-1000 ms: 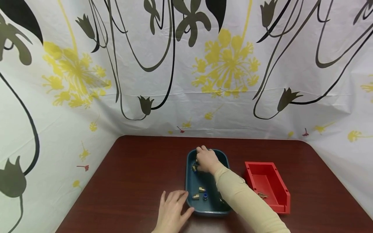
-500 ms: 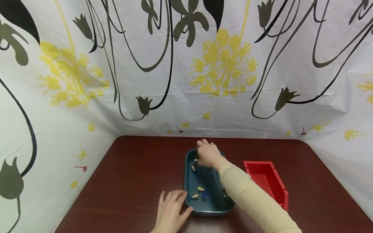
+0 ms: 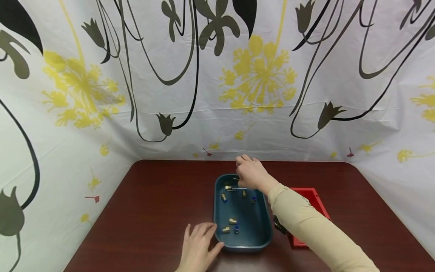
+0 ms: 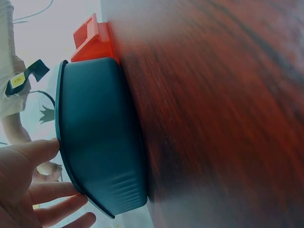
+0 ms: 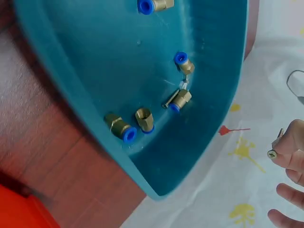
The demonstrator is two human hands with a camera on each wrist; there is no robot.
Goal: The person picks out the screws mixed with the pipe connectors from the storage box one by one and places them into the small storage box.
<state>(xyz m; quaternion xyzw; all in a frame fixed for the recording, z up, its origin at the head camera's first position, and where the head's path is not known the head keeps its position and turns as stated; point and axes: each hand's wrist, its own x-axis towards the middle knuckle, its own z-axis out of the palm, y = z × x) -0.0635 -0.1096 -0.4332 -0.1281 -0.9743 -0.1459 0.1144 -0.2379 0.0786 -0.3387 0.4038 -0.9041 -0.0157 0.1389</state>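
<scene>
My right hand (image 3: pixel 251 173) is above the far end of a blue-green tray (image 3: pixel 217 206). In the right wrist view, its thumb and forefinger pinch a cross-head screw (image 5: pixel 271 154), with the other fingers held apart. Brass push-in fittings with blue collars lie scattered in the tray, such as this fitting (image 5: pixel 122 127) and another fitting (image 5: pixel 144 120). Among them a loose screw (image 5: pixel 171 98) lies beside a fitting. My left hand (image 3: pixel 198 245) rests against the tray's near left corner, fingers extended, thumb and fingertips touching the rim in the left wrist view.
A red bin (image 3: pixel 309 193) stands right of the tray, partly hidden behind my right sleeve. Both containers stand on a dark reddish-brown table (image 3: pixel 163 200). A white patterned cloth (image 3: pixel 190 139) hangs behind the table's far edge.
My right hand has risen out of the tray's far end and moved slightly right, holding a screw. More fittings show in the tray. The left hand stays at the tray's corner.
</scene>
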